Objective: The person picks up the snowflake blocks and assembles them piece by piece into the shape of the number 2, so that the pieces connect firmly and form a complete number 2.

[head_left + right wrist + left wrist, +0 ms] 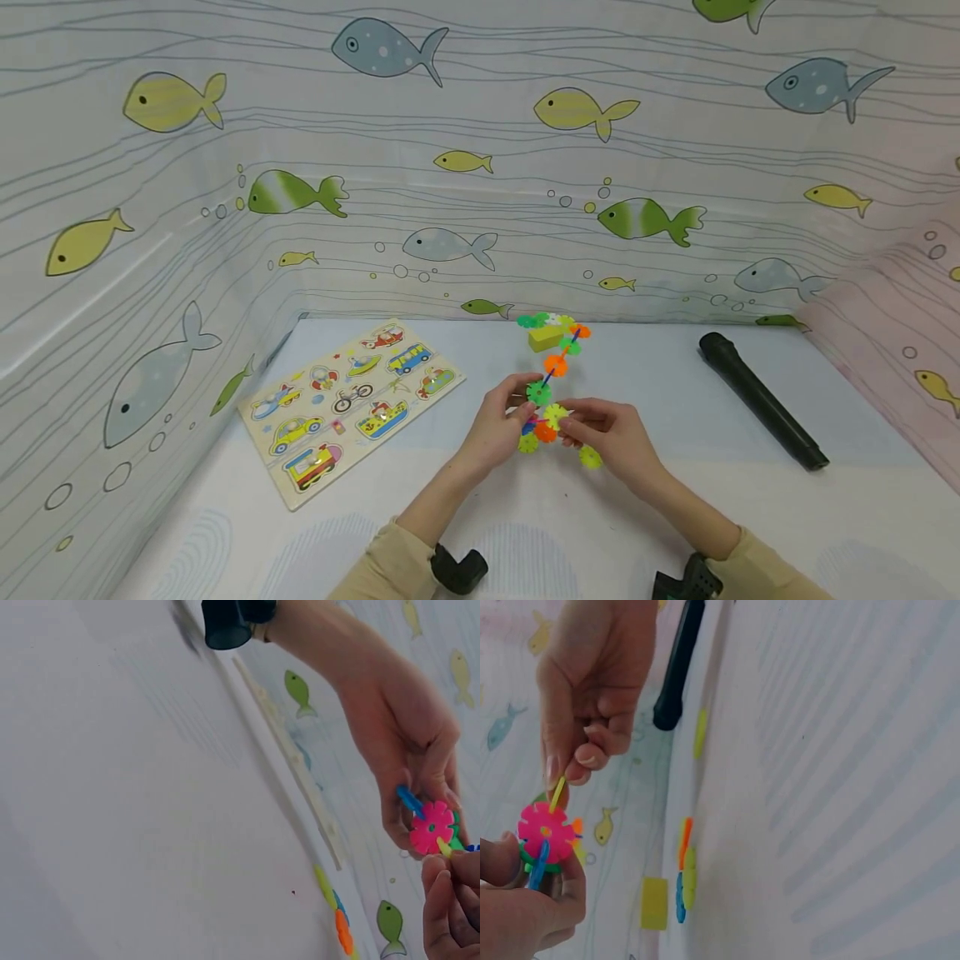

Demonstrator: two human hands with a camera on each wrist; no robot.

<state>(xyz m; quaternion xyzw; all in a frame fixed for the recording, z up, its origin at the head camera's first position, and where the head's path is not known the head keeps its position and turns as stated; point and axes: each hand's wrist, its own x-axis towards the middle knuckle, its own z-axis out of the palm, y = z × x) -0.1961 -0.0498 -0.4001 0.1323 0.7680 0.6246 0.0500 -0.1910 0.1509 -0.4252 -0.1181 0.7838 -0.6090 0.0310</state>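
My left hand grips a chain of interlocking flower-shaped plastic discs around a green disc. From there the chain runs up and away through an orange disc. In the left wrist view a pink disc faces the camera, with a blue disc slotted into it edge-on. Between thumb and fingers, my right hand pinches a yellow disc. Its edge meets the rim of the pink disc, also visible in the right wrist view.
Loose discs, including an orange one and a yellow one, lie beneath the hands. Behind stands a yellow block. A wooden vehicle puzzle board lies left, a black flashlight-like tube right. Fish-patterned curtain surrounds the table.
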